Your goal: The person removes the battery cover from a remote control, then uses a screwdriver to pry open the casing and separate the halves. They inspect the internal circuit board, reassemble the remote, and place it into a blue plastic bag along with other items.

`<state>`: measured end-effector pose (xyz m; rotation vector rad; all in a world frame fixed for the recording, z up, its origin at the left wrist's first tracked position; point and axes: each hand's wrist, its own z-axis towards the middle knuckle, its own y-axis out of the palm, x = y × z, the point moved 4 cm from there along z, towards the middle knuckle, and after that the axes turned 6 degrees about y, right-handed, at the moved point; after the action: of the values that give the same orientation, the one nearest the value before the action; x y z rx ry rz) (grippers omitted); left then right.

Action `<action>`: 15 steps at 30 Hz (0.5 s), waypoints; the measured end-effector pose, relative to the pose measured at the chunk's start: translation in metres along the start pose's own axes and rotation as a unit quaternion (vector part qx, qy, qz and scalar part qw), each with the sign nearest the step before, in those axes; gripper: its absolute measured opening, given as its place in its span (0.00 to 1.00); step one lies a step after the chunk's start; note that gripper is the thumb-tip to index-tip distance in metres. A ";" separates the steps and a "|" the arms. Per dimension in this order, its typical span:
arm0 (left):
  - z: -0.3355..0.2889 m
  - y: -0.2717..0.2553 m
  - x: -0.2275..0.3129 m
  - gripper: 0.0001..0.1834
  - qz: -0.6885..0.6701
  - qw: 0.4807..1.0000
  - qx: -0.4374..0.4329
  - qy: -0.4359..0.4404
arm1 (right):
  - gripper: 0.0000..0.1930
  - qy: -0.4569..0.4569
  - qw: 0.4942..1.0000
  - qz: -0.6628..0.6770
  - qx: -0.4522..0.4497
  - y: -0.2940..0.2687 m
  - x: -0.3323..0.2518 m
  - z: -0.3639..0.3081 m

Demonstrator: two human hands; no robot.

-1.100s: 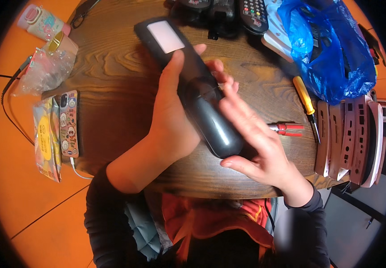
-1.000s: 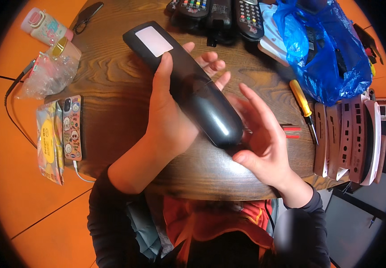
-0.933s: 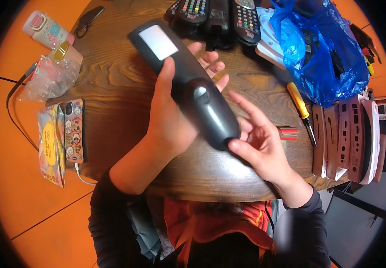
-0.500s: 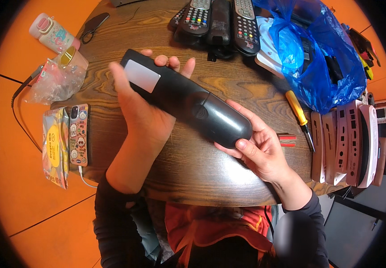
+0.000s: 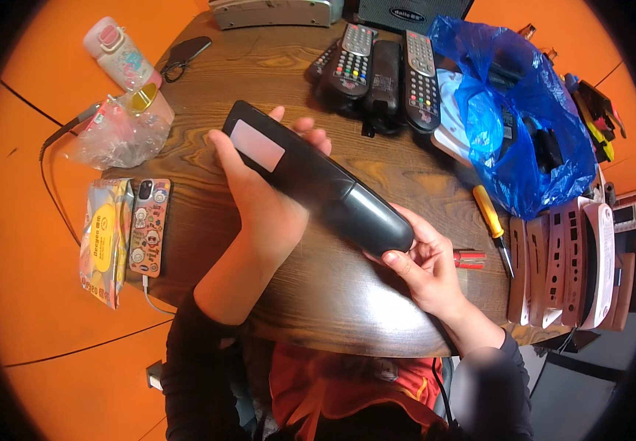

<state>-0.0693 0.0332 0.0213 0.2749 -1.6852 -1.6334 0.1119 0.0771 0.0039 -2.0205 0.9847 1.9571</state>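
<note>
Presently holding a black remote control [image 5: 322, 181] between left hand [image 5: 270, 206] and right hand [image 5: 426, 273], above the wooden tabletop [image 5: 219, 88]. Pointing its long axis slantwise, from far left to near right, with the pale label [image 5: 257, 145] facing up. Cradling the far half in the left palm, with thumb along the edge; gripping the rounded near end in the right one.

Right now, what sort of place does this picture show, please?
Probably an electronics work corner, perhaps at home: remote controls bunched at the far side of the wooden table, a yellow-handled screwdriver, and, to its right, a row of pale casings with port openings.
</note>
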 end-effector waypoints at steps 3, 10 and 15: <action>0.002 -0.001 -0.008 0.41 0.108 0.991 -0.020 0.075 | 0.25 -0.190 0.908 -0.372 0.041 0.000 -0.017 -0.006; 0.015 -0.030 -0.009 0.34 0.186 0.969 0.100 0.130 | 0.25 -0.270 0.837 -0.461 0.116 0.005 -0.048 -0.006; 0.016 -0.035 -0.012 0.33 0.228 0.963 0.081 0.118 | 0.22 -0.318 0.705 -0.599 0.208 0.009 -0.086 0.038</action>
<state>-0.0827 0.0473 -0.0140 0.1382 -1.5585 -1.0835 0.0817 0.1197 0.0825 -1.0013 -0.1383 1.2497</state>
